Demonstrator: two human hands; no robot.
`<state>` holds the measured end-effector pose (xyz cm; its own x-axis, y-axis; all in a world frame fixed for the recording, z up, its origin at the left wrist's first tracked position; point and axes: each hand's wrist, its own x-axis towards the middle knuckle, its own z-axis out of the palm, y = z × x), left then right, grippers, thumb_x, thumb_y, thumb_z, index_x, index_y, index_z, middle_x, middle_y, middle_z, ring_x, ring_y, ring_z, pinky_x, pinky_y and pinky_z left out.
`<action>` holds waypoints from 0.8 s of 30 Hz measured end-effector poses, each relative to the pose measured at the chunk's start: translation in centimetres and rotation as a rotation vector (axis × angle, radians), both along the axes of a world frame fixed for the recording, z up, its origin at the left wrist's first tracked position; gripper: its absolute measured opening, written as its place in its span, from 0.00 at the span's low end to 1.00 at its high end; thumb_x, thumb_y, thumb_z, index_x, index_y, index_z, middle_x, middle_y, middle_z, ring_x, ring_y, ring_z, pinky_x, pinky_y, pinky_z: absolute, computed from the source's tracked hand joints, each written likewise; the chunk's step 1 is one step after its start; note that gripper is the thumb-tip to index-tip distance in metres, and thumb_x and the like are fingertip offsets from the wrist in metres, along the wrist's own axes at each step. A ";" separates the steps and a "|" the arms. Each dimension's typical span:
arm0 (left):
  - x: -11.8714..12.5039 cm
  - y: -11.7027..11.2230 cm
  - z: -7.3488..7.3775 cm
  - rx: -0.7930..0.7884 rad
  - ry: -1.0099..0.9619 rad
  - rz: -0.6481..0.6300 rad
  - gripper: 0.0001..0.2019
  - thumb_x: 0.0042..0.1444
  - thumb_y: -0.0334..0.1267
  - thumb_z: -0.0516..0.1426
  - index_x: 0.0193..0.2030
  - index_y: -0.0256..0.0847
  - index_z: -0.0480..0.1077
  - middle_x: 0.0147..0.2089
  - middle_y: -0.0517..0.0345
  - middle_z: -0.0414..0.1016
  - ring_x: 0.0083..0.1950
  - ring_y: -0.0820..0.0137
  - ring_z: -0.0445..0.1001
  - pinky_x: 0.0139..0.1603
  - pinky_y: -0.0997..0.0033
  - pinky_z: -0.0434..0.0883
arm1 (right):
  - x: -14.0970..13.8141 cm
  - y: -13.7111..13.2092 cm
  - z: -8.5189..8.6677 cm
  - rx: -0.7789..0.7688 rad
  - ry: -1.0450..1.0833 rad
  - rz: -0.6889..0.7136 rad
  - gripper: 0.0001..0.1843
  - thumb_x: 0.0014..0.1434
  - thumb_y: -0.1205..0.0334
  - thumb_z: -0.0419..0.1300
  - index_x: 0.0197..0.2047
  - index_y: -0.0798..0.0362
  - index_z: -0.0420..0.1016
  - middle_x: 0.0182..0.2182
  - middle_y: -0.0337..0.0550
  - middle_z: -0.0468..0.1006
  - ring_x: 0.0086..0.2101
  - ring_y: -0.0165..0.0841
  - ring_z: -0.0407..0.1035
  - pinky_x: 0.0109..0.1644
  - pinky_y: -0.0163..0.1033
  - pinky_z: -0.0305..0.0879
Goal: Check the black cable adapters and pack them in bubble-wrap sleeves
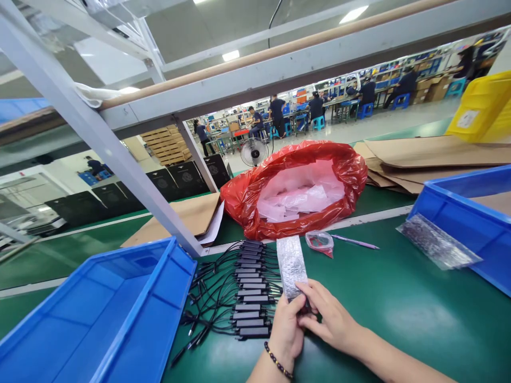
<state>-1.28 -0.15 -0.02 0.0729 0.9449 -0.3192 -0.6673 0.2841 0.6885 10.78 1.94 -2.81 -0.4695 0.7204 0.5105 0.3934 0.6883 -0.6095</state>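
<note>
A silvery bubble-wrap bag [291, 259] stands tilted up from the table between my two hands. My left hand [286, 331], with a beaded bracelet at the wrist, is closed around its lower end. The fingers of my right hand [330, 319] pinch that same end from the right. Something dark shows between my fingers at the bag's lower end, but I cannot make it out. Just left of my hands, several black cable modules [250, 299] lie in a column, their thin leads spreading to both sides.
A red plastic bag [249, 215] of pinkish packets stands behind. Blue bins [133, 319] flank the table [399, 319]. A pen [355, 242], a small clear bag [320, 242] and another bubble-wrap bag [437, 243] lie rightward. Cardboard [439, 151], a yellow bin [483, 109] and a slanting frame post [120, 154] stand around.
</note>
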 end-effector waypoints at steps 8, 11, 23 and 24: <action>-1.4 0.4 1.1 0.096 -0.040 -0.030 0.15 0.48 0.43 0.60 0.43 0.40 0.69 0.41 0.54 0.75 0.39 0.70 0.72 0.37 0.73 0.67 | 1.4 0.6 0.9 0.046 -0.010 -0.030 0.26 0.56 0.64 0.53 0.59 0.47 0.60 0.49 0.46 0.71 0.50 0.41 0.65 0.53 0.46 0.65; -2.3 1.0 1.5 0.101 -0.069 0.096 0.15 0.47 0.42 0.61 0.41 0.40 0.69 0.39 0.55 0.76 0.40 0.69 0.73 0.43 0.69 0.67 | 1.6 0.5 1.0 -0.036 -0.039 0.091 0.26 0.58 0.63 0.51 0.61 0.46 0.57 0.51 0.45 0.71 0.49 0.39 0.67 0.52 0.43 0.65; 0.5 -0.2 0.2 0.078 -0.139 0.071 0.16 0.42 0.39 0.63 0.39 0.35 0.70 0.35 0.51 0.76 0.42 0.62 0.74 0.46 0.62 0.67 | 0.3 0.5 0.9 -0.505 0.122 -0.001 0.33 0.57 0.56 0.52 0.63 0.53 0.49 0.35 0.43 0.78 0.31 0.35 0.73 0.36 0.38 0.70; 0.7 -0.2 0.2 0.085 -0.135 0.074 0.16 0.42 0.38 0.63 0.39 0.35 0.69 0.36 0.51 0.76 0.42 0.62 0.74 0.46 0.62 0.67 | 0.3 0.5 0.9 -0.499 0.114 -0.043 0.32 0.56 0.55 0.52 0.62 0.54 0.51 0.31 0.42 0.78 0.28 0.34 0.72 0.34 0.37 0.69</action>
